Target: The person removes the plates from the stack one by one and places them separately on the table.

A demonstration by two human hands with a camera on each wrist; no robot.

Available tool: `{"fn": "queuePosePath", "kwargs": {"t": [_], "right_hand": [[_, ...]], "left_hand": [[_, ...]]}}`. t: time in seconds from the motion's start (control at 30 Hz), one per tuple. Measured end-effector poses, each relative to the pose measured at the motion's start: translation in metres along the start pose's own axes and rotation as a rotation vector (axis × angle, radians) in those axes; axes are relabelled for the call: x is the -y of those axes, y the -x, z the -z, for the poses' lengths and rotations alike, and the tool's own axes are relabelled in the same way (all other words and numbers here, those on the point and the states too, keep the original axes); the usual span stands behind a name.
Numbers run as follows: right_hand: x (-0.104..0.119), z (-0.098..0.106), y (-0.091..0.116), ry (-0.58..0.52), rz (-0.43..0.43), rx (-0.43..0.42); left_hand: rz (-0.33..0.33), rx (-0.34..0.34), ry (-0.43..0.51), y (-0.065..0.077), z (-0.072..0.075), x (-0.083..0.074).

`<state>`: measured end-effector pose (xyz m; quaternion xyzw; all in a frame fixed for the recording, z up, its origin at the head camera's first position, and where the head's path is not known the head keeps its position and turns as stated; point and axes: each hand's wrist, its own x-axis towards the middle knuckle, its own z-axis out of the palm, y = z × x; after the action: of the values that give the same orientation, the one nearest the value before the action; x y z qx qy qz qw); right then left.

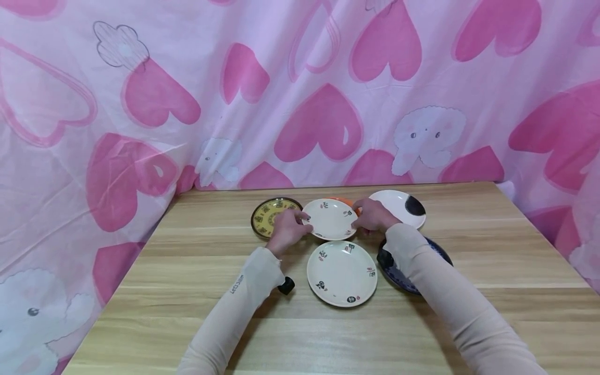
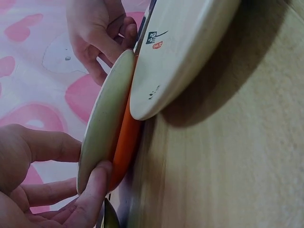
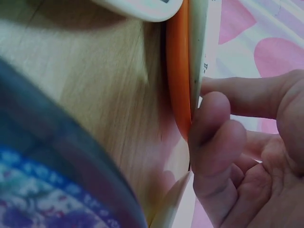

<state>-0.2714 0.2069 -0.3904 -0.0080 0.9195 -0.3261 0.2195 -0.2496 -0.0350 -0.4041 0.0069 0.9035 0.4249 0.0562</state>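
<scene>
A small white plate (image 1: 330, 219) with dark and red markings sits over an orange plate (image 3: 178, 61), whose far edge peeks out behind it. My left hand (image 1: 287, 229) pinches the white plate's left rim between thumb and fingers. On the opposite rim, my right hand (image 1: 373, 214) grips with bent fingers, seen close up in the right wrist view. Most of the orange plate is hidden underneath. Just in front lies another white plate (image 1: 342, 273) with similar markings.
A yellow plate with a dark rim (image 1: 264, 216) lies beside my left hand. Right of my right hand is a white plate with a black patch (image 1: 394, 203). A dark blue patterned plate (image 1: 403, 278) lies under my right forearm. A pink heart-print cloth (image 1: 319, 125) hangs behind the wooden table (image 1: 187, 312).
</scene>
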Motion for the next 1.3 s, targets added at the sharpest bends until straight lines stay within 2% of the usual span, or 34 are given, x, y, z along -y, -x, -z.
{"fn": "queuePosePath", "kwargs": {"t": [0.37, 0.87, 1.1, 1.3], "right_hand": [[-0.001, -0.001, -0.001, 0.02, -0.043, 0.017], [-0.006, 0.0, 0.0, 0.059, 0.023, -0.035], [-0.006, -0.001, 0.002, 0.067, 0.023, -0.044], [-0.007, -0.001, 0.0, 0.058, 0.021, -0.035]], "left_hand": [[-0.013, 0.0, 0.023, -0.001, 0.0, 0.002], [-0.003, -0.012, 0.118, -0.004, 0.003, 0.005], [-0.037, -0.063, 0.109, -0.001, 0.007, 0.007], [-0.063, -0.053, 0.138, 0.0, 0.01, 0.009]]}}
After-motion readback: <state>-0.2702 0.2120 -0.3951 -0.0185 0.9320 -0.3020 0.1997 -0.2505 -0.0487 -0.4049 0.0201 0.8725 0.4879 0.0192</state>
